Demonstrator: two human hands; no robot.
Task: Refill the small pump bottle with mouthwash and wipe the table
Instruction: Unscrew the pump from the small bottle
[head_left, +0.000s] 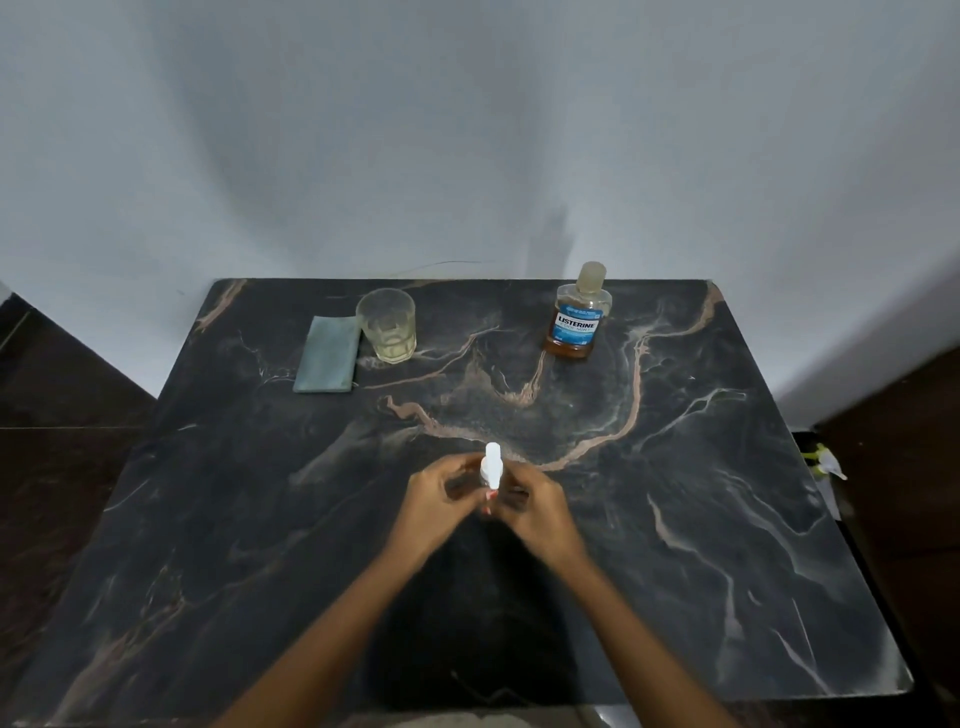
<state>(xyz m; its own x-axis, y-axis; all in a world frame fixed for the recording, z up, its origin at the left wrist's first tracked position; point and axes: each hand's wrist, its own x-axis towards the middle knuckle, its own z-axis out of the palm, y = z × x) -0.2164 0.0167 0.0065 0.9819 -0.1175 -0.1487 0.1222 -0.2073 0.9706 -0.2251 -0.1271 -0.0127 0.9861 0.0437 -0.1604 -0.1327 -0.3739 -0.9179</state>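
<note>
Pale grey wall (467, 130), dk tiled floor (62, 441)

head cam | worn high, looks forward and down | table (675, 519) fills lower frame, wall (467, 130) above

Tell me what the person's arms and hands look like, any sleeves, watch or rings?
Both forearms are bare to the frame's lower edge: no sleeve, watch or bracelet shows. The left hand and right hand wear no gloves. Motion blur hides whether there are rings; one fingertip seems to carry reddish nail polish.
</note>
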